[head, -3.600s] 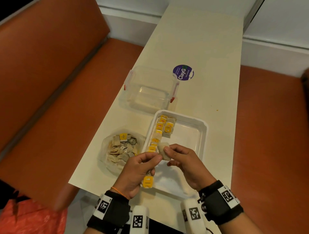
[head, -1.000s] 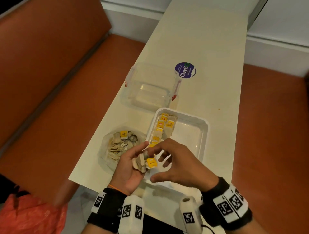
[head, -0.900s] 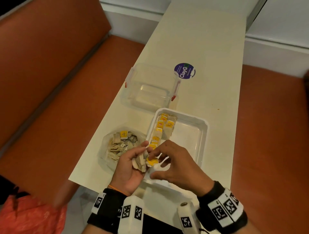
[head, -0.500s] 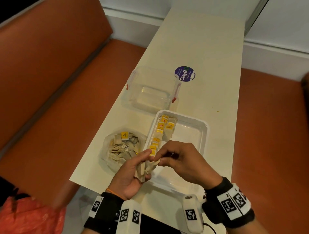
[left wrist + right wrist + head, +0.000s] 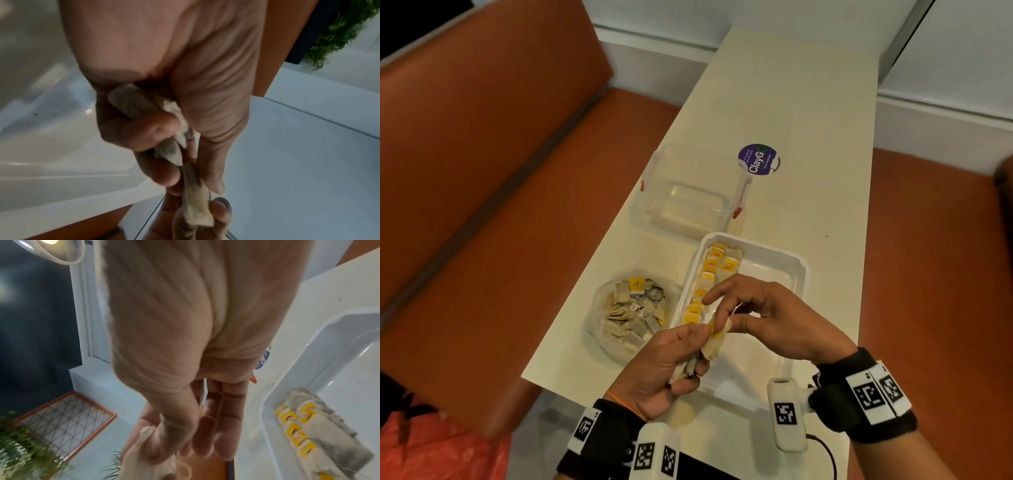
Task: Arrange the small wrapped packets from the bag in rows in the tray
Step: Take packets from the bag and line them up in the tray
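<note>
A white tray [image 5: 802, 270] lies on the table, with small tan packets with yellow tags [image 5: 711, 265] in rows along its left side, also seen in the right wrist view [image 5: 308, 428]. An open clear bag [image 5: 631, 313] of loose packets sits left of the tray. My left hand [image 5: 700, 353] grips a bundle of several packets [image 5: 131, 100] over the tray's near left corner. My right hand [image 5: 722, 325] pinches one packet [image 5: 195, 209] at the top of that bundle between thumb and fingers [image 5: 164, 443].
A clear plastic box with red clips [image 5: 688, 195] stands beyond the tray, and a round purple sticker [image 5: 758, 159] lies behind it. Orange bench seats [image 5: 482, 205] flank the narrow table. The table's near edge [image 5: 571, 383] runs just under my hands.
My right hand left the row of packets in the tray, came back to my left hand's bundle, and now pinches a packet at its top. The left hand kept its grip.
</note>
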`<state>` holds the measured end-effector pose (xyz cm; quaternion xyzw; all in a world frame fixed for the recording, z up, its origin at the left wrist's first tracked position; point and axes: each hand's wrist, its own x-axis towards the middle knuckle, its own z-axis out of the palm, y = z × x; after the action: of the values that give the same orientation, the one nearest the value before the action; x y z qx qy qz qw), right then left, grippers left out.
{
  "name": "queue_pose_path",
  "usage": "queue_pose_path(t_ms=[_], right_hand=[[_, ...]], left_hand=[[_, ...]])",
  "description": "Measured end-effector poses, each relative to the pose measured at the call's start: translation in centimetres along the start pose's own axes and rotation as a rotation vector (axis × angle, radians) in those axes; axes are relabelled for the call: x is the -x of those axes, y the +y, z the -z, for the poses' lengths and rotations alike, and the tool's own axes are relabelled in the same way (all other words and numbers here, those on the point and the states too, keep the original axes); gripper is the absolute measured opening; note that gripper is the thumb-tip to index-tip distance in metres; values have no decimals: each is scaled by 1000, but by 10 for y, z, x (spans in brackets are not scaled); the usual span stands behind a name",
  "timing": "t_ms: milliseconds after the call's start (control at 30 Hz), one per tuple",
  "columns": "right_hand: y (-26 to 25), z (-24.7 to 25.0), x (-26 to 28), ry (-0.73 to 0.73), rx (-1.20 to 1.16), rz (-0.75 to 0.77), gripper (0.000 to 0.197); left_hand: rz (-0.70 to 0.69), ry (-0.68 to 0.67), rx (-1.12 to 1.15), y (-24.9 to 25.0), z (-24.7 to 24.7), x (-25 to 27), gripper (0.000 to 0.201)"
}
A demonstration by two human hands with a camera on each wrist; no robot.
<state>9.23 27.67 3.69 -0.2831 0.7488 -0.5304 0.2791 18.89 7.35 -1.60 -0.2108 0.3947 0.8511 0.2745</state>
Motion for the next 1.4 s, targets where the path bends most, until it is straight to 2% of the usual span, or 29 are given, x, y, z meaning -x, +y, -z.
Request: queue_pose_path(t_ms=[67,167,233,300,367,433,500,567,733,1033,1233,1400], right_hand=[[8,-1,1,-16,-22,-33,9],[21,-4,1,-19,-72,-76,9],[26,-6,2,12,-139,-126,16],[29,-11,4,86,-267,-174,31],[33,-22,5,188,-467,-207,37],[43,-36,4,278,-565,-266,41],[54,-51,1,328,-532,-338,40],[63,-62,-2,361,-553,-375,30],[87,-66,-13,469,-790,-454,23],[138,-49,-49,665,-450,-618,3],[152,-55,-67,751,-244,-636,5],[148,-59,-71,827,-189,-641,8]], left_hand=[[-2,43,-27,1,-2,0,30],[-10,92,-91,0,-4,-2,35],[-46,138,-107,-1,-4,-5,31],[-101,211,-122,-3,-3,-10,26],[-159,299,-128,-5,-2,-15,28],[-214,373,-139,-7,1,-20,26],[-253,416,-178,-10,1,-24,23],[-275,429,-217,-13,1,-27,24],[-263,494,-240,-17,4,-32,33],[-168,558,-212,-18,21,-21,16],[-169,558,-220,-13,25,-19,15],[-166,552,-209,-12,24,-20,16]])
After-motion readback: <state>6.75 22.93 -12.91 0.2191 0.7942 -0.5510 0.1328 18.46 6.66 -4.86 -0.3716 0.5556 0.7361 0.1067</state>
